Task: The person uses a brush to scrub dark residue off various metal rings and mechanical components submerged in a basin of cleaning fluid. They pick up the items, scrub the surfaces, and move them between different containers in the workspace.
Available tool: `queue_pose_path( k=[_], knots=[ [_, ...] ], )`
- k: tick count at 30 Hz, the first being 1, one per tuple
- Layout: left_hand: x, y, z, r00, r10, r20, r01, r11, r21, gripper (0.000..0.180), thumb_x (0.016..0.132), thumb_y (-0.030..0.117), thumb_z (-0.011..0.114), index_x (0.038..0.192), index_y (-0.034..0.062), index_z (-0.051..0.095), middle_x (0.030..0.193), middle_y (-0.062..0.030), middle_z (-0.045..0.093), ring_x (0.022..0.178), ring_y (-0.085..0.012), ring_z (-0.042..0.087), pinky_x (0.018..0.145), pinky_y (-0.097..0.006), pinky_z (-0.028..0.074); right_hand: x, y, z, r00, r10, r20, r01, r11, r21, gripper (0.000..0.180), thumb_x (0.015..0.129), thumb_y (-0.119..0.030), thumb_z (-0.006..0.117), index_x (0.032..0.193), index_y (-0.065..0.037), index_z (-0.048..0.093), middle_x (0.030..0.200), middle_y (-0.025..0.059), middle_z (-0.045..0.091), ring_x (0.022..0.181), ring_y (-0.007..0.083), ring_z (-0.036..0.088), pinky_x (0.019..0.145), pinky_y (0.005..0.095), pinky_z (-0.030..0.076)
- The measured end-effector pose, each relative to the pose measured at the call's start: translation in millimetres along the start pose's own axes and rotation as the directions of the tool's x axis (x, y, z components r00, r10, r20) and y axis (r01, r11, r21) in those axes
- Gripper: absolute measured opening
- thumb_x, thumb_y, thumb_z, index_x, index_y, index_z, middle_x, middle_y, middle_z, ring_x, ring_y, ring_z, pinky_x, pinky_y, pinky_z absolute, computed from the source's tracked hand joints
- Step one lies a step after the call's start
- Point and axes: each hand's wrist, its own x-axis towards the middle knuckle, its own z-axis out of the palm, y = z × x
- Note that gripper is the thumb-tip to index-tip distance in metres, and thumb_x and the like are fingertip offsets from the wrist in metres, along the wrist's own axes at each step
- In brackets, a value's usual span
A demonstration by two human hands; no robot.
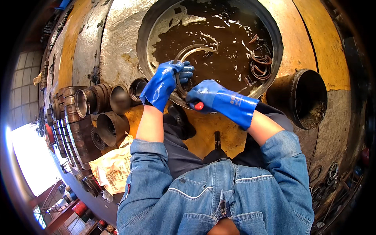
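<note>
My left hand point(167, 80), in a blue rubber glove, has its fingers wrapped round a shiny metal ring point(196, 48). The ring's far part reaches over or into the murky brown liquid point(219, 72) of a large round tub point(279, 37). Close by, at the tub's near rim, my right hand point(221, 100) in a matching glove is closed on a tool with a red handle point(199, 106). Only the handle's end shows; the rest of the tool is hidden by the glove. The right fist is at the ring's near edge, and I cannot tell whether it touches.
Several brownish rings point(260, 66) lie inside the tub at the right. A dark metal cylinder point(311, 98) lies on its side right of the tub. Several metal sleeves point(120, 98) stand at the left, beside a printed paper sack point(113, 166). My shoe point(182, 121) is below the tub.
</note>
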Motion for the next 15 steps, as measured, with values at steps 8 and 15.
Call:
queue_pose_path(
  k=[8, 15],
  knots=[
    [4, -4, 0, 0.996, 0.084, 0.023, -0.081, 0.992, -0.097, 0.043, 0.107, 0.025, 0.057, 0.136, -0.0060, 0.062, 0.127, -0.0187, 0.073, 0.108, -0.0287, 0.073, 0.095, -0.039, 0.059, -6, 47, -29, 0.853, 0.521, 0.021, -0.507, 0.839, -0.198, 0.020, 0.081, -0.033, 0.068, 0.089, -0.018, 0.078, 0.095, 0.0133, 0.078, 0.093, 0.0367, 0.075, 0.085, 0.0451, 0.061],
    [13, 2, 2, 0.998, -0.055, 0.002, 0.052, 0.914, -0.403, 0.055, 0.111, 0.046, 0.048, 0.139, -0.0001, 0.062, 0.127, -0.0195, 0.072, 0.103, -0.0292, 0.075, 0.094, -0.044, 0.062, 24, 26, -58, 0.708, 0.438, -0.553, -0.050, 0.813, 0.580, 0.022, 0.094, -0.021, 0.068, 0.107, -0.005, 0.077, 0.094, 0.0131, 0.077, 0.084, 0.0213, 0.074, 0.080, 0.0333, 0.059]
  ],
)
